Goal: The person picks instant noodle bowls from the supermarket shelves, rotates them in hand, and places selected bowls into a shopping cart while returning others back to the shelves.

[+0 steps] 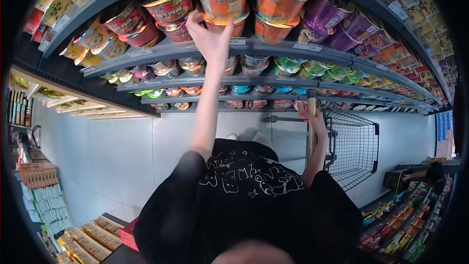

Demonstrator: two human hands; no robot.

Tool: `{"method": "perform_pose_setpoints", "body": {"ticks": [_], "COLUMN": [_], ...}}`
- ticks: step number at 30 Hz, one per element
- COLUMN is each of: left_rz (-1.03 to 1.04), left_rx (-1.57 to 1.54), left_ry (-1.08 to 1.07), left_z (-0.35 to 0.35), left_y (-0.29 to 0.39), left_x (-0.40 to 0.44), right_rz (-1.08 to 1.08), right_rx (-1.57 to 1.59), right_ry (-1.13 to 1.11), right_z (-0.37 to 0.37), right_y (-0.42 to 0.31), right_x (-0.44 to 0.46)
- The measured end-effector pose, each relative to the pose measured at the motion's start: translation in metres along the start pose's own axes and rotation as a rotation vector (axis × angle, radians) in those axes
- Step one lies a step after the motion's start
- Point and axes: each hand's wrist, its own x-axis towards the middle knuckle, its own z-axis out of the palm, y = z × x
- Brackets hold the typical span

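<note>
The left arm reaches straight up, and the bare left hand [211, 39], thumb and fingers spread, is at the stacked orange paper noodle tubs [224, 0] on the gray metal shelf [264, 47]. The bare right hand [315, 120] grips the handle of the black wire cart [354, 142].

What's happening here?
A person in a black printed T-shirt is at a store shelf of stacked instant-noodle bowls. The left hand is raised, thumb and fingers spread at an orange bowl stack; can't tell if it has a firm grip. The stack sits on the shelf, two high. The right hand is closed on the handle of a wire shopping cart standing beside the person.
</note>
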Motion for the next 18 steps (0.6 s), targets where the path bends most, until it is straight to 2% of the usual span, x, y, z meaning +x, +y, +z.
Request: {"method": "perform_pose_setpoints", "body": {"ticks": [2,3,5,6,9,17,18], "left_rz": [0.151,0.133,0.196,0.161,0.057,0.008,-0.031], "left_rx": [0.231,0.218,0.413,0.445,0.330,0.101,-0.082], "left_ry": [-0.018,-0.010,0.004,-0.018,-0.120,-0.048,-0.079], "left_z": [0.005,0.008,0.013,0.014,0.017,-0.013,-0.024], "left_y": [-0.005,-0.003,-0.001,0.002,0.005,0.014,0.023], "left_x": [0.020,0.016,0.022,0.024,0.029,0.009,0.000], "right_rz": [0.002,0.004,-0.001,-0.010,-0.011,-0.015,-0.018], "right_rx": [-0.031,-0.052,-0.050,-0.047,-0.056,-0.092,-0.110], "right_ry": [0.001,0.010,0.020,0.026,0.030,0.065,0.078], "right_z": [0.003,-0.005,0.000,0.001,0.000,0.000,0.001], "right_y": [-0.002,-0.004,-0.004,-0.005,-0.004,0.005,0.004], "right_x": [0.003,-0.004,-0.005,-0.002,-0.002,0.001,0.001]}}
